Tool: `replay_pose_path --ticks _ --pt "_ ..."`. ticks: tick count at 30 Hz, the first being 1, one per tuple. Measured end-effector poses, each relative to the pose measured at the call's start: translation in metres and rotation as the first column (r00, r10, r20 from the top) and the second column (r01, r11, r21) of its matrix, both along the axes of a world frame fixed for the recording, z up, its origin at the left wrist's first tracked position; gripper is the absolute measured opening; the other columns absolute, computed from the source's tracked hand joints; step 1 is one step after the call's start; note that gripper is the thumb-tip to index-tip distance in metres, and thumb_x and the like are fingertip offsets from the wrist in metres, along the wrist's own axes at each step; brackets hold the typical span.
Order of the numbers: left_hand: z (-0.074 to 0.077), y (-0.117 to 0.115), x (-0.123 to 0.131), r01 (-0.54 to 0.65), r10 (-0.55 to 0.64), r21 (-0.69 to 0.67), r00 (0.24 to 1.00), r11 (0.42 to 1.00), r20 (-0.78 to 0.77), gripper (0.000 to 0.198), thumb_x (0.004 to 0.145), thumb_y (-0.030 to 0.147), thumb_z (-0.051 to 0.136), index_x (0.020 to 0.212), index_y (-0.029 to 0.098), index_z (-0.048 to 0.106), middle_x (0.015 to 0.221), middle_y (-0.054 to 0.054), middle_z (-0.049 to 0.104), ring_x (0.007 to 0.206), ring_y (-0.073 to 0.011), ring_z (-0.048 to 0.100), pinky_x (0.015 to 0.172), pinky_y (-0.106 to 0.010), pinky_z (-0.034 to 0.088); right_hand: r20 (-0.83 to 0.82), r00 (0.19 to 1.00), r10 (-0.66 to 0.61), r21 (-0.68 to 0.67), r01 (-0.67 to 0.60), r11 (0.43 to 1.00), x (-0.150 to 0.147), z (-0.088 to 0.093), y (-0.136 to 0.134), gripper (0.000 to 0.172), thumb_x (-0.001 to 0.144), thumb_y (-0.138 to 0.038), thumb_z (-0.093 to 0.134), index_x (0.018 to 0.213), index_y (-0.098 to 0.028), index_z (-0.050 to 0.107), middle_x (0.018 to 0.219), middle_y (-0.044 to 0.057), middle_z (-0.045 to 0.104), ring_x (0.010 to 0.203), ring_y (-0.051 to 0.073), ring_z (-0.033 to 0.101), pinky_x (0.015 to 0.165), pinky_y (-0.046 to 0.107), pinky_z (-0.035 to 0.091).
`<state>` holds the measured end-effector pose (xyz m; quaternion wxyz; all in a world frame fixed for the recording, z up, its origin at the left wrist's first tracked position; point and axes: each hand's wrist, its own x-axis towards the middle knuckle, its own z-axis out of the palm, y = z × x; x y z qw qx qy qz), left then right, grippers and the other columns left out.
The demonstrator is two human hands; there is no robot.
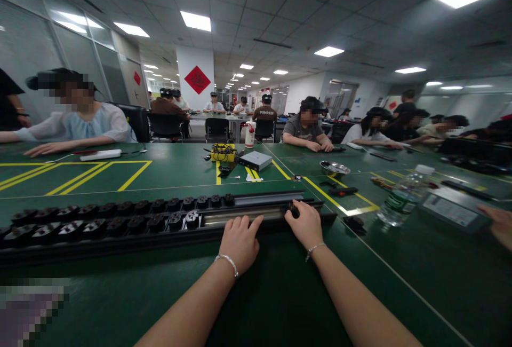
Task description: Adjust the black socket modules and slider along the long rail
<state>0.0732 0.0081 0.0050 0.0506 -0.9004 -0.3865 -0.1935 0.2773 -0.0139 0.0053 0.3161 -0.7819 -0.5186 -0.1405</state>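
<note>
Across the green table lie two long black rails (160,235) side by side, lined with several round black socket-like modules (116,226) on their left part. A shiny metallic strip shows in the near rail's channel, right of the last module (192,219). My left hand (240,243) rests on the near rail's edge, index finger stretched to the right, and holds nothing that I can see. Close to the rail's right end, my right hand (307,222) pinches a small black piece (294,210) over the channel; the fingers hide part of it.
A water bottle (406,196), a grey metal box (454,208) and a metal bowl (335,167) stand to the right. A yellow box with cables (223,152), a grey drive-like box (255,160) and a cup (250,134) stand beyond the rails. Another person's hand (498,224) reaches in at right.
</note>
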Motion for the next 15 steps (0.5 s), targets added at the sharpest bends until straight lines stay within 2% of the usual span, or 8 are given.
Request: replay_pose_path --ticks 6,15 --pt "-0.0002 -0.0003 0.0003 -0.006 0.006 -0.008 1.0 1.0 0.0 0.057 0.073 0.024 0.05 0.128 0.031 0.035 0.098 -0.004 0.05 0.092 -0.0215 0.044 0.083 -0.036 0.029 0.012 1.0 -0.012 0.023 0.011 1.0 0.0005 -0.0019 -0.0016 0.029 0.072 -0.034 0.047 0.09 -0.018 0.063 0.113 0.008 0.059 0.11 0.024 0.047 0.098 0.043 0.024" --pt "0.0013 -0.0008 0.0001 -0.008 0.008 -0.023 1.0 1.0 -0.006 0.056 0.074 0.023 0.048 0.128 0.031 0.035 0.098 -0.004 0.051 0.092 -0.0216 0.044 0.083 -0.036 0.029 -0.029 0.999 -0.023 -0.009 0.022 1.0 0.0 0.0 -0.0017 0.034 0.073 -0.034 0.045 0.097 -0.017 0.062 0.112 0.008 0.059 0.111 0.023 0.046 0.1 0.043 0.021"
